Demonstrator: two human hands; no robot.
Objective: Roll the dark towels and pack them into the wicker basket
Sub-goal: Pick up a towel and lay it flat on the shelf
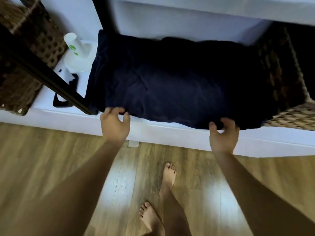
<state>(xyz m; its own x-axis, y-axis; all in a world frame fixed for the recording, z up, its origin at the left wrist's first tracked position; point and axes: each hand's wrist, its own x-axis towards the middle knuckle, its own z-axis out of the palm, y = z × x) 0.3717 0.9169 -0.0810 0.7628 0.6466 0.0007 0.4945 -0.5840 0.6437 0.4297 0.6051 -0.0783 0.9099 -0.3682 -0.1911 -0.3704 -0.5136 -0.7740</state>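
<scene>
Dark towel [170,79]: lies spread flat and lightly wrinkled over most of the white counter [170,135]. Reaches from near the back wall to the front edge. Not rolled yet.

Left hand [115,124]: sits at the towel's near left corner, fingers curled. Fingertips touch the hem, with the thumb just beside it. Blurred, so cannot tell whether clamped on the cloth or only touching it.

Right hand [223,135]: sits at the near right part of the hem. Thumb and curled fingers come together on the fabric edge, pinching it.

Wicker basket [289,116]: stands on the counter at the right, touching the towel's right side. Shows a lighter woven rim and a dark inside; contents too dark to tell.

Darker wicker basket [25,48]: stands at the far left, behind a black frame bar [51,79] that runs diagonally down to the counter's front.

Between that basket and the towel: a tilted white bottle [73,45] with green marks, on crumpled white material [80,62]. Nearer, a flat black item [68,89], partly hidden by the bar, kind unclear.

Below the counter: wood-plank floor [42,167] and two bare feet [167,178], one ahead of the other.
</scene>
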